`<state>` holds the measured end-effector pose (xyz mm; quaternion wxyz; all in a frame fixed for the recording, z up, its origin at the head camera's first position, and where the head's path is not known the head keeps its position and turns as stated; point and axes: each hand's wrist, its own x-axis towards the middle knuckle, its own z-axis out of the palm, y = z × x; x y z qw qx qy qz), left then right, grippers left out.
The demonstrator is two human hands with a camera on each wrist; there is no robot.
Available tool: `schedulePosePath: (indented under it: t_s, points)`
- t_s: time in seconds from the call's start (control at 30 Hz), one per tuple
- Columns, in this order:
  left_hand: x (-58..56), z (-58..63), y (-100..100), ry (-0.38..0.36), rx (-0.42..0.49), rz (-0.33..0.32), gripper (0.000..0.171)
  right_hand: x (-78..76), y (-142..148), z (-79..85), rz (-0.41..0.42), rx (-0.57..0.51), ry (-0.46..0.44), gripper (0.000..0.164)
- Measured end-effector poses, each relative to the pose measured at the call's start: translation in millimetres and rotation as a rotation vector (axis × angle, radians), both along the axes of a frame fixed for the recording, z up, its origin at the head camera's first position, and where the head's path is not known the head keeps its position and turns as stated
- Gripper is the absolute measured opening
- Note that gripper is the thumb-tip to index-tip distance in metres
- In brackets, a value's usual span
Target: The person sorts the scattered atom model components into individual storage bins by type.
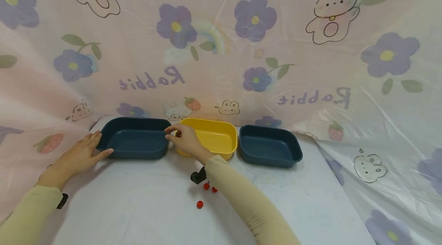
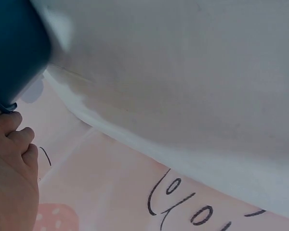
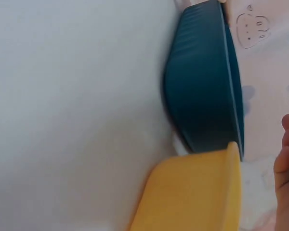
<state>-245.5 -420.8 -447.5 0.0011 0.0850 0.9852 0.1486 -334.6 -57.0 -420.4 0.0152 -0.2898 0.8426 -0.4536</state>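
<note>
My left hand [image 1: 77, 156] holds the left end of a dark blue container [image 1: 132, 153], its fingers at the side rim and the thumb over the near edge. The left wrist view shows these bent fingers [image 2: 19, 134] against the rim. My right hand [image 1: 188, 139] hovers over the gap between that container and a yellow container [image 1: 221, 141]. Its thumb and fingertips are close together near the blue rim, with nothing visible between them. In the right wrist view its loosely bent fingers [image 3: 286, 154] appear apart from the containers. Several small red balls [image 1: 200, 204] lie near the right forearm.
Another dark blue container [image 1: 271, 156] stands right of the yellow one. All three sit in a row at the back of the white tabletop [image 1: 145, 199]. A printed curtain [image 1: 214, 64] hangs behind them. A small black device [image 1: 198, 176] is on the right wrist.
</note>
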Motion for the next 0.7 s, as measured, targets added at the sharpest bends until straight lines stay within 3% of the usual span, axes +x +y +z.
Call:
schedulePosePath:
  t_s: [0.27,0.7]
  points:
    - [-1.7,1.5,-1,0.000,-0.008,0.004,0.097,15.6,43,2.9,-0.009,-0.024,0.089,0.019]
    - [0.4,-0.2,-1,-0.003,-0.003,0.000,0.098,45.8,121,-11.3,-0.038,-0.008,0.068,0.019]
